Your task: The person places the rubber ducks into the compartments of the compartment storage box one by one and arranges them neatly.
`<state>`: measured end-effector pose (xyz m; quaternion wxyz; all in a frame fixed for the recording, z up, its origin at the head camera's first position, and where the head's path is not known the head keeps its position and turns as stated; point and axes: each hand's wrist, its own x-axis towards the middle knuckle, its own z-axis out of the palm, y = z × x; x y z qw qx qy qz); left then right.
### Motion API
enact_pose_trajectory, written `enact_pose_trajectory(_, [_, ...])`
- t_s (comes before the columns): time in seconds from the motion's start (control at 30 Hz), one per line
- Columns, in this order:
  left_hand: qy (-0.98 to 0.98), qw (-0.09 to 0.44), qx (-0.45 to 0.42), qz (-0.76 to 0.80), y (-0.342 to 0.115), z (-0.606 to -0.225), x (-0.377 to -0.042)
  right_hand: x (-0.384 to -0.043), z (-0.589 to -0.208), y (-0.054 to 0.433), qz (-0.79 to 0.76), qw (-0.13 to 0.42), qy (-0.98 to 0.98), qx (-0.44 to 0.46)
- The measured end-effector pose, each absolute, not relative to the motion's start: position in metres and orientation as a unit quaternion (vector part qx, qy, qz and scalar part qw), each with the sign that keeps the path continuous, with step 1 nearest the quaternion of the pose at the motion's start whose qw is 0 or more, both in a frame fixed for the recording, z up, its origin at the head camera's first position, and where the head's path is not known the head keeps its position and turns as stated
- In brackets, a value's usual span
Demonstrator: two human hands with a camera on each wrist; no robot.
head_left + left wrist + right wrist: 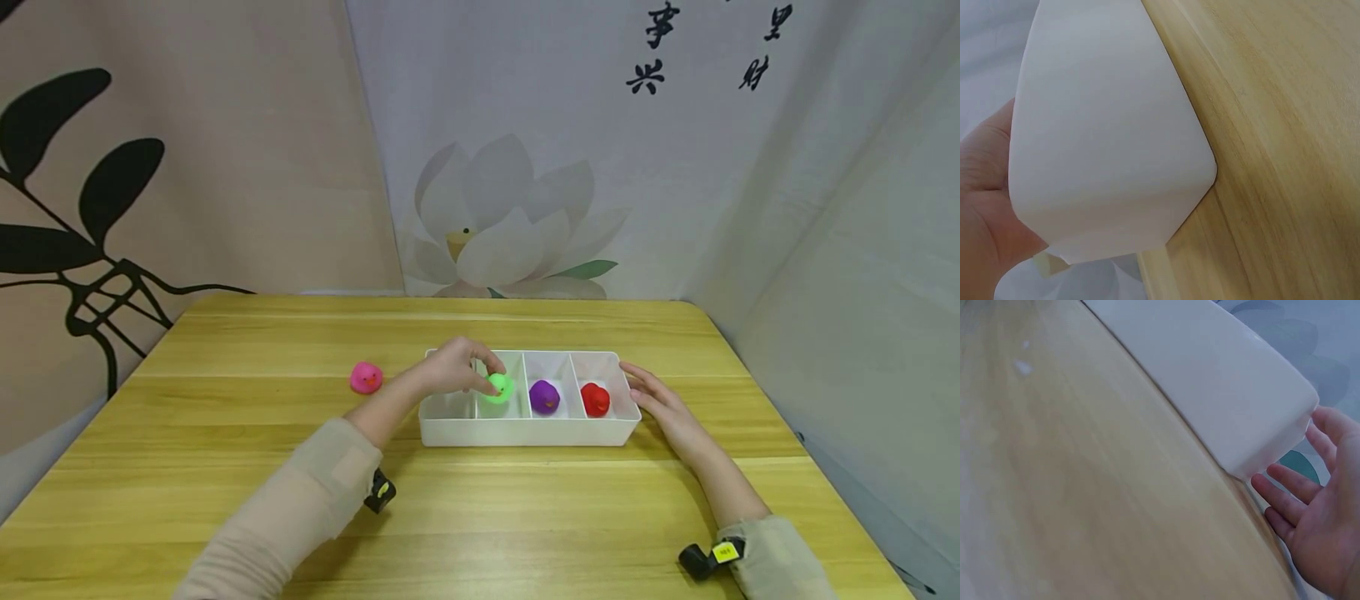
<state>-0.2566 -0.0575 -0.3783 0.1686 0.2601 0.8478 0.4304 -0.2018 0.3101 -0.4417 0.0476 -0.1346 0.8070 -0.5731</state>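
A white divided box point(525, 432) stands on the table. Over its second compartment from the left, my left hand point(456, 367) pinches a green rubber duck point(498, 388) between thumb and fingers. One compartment over lies a purple rubber duck point(544, 397), and the rightmost compartment holds a red rubber duck point(596, 400). With fingers extended, my right hand point(667, 410) touches the box's right end; the right wrist view shows those fingertips point(1261, 484) at the corner. In the left wrist view, the box's outer wall point(1110, 119) hides the left fingers and the green duck.
A pink rubber duck point(366, 377) sits on the wooden table point(525, 517), left of the box. Behind the table's far edge hangs a printed curtain point(300, 150). Cameras are strapped to both sleeves.
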Motion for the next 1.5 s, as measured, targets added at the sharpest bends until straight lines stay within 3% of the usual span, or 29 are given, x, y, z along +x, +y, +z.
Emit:
enact_pose_trajectory(1.23, [0.884, 0.161, 0.256, 0.356, -0.044, -0.387, -0.257, -0.201, -0.443, 0.309, -0.571, 0.046, 0.809, -0.129])
enact_pose_trajectory(1.5, [0.880, 0.129, 0.250, 0.382, -0.051, -0.385, -0.254, -0.201, -0.443, 0.309, -0.577, 0.044, 0.804, -0.133])
